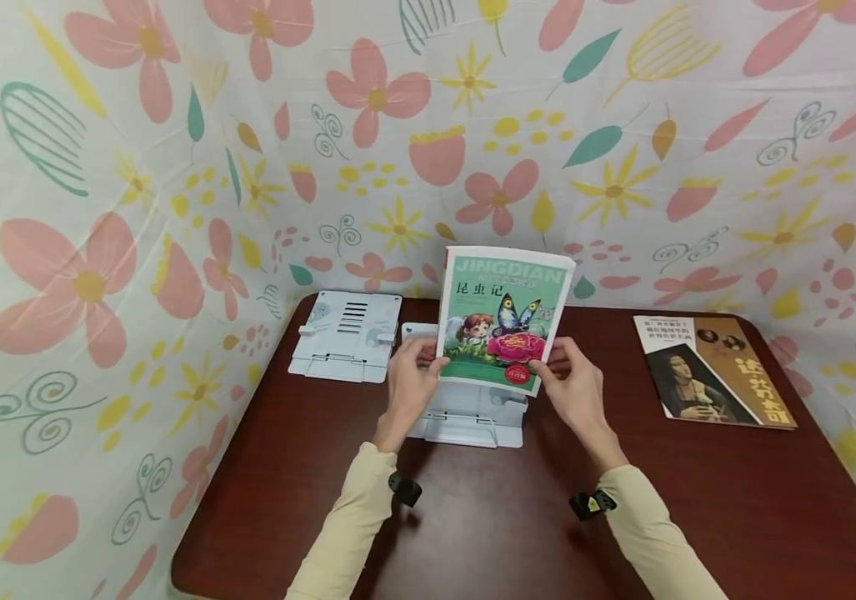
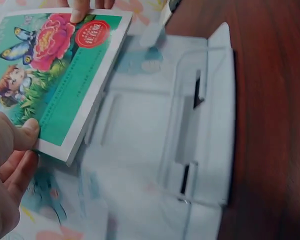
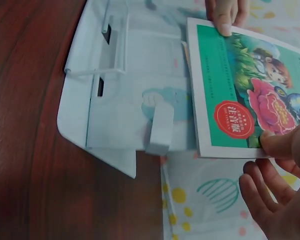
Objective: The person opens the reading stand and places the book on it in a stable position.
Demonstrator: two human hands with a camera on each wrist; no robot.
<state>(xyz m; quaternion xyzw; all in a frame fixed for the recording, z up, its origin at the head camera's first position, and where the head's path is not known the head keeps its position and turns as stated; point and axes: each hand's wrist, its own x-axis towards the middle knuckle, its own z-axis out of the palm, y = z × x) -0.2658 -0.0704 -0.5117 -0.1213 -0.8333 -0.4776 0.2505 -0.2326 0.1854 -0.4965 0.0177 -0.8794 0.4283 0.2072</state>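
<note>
A green-covered children's book point(image 1: 503, 325), with a girl, a butterfly and a pink flower on its front, is held up over a white book stand point(image 1: 465, 429). My left hand point(image 1: 411, 379) pinches the book's lower left edge, thumb on the cover and fingers behind. At the lower right edge my right hand point(image 1: 573, 387) grips it the same way. The book covers most of the stand's back plate in the head view. In the left wrist view the stand's wire holder point(image 2: 170, 125) and folded front lip show below the book; a small side clip point(image 3: 161, 127) shows in the right wrist view.
A second white book stand point(image 1: 348, 333) lies at the table's back left. Toward the right edge lies a brown and white book point(image 1: 716, 371) with a portrait on its cover. Flower-patterned cloth point(image 1: 397, 167) hangs behind the dark red wooden table point(image 1: 488, 517).
</note>
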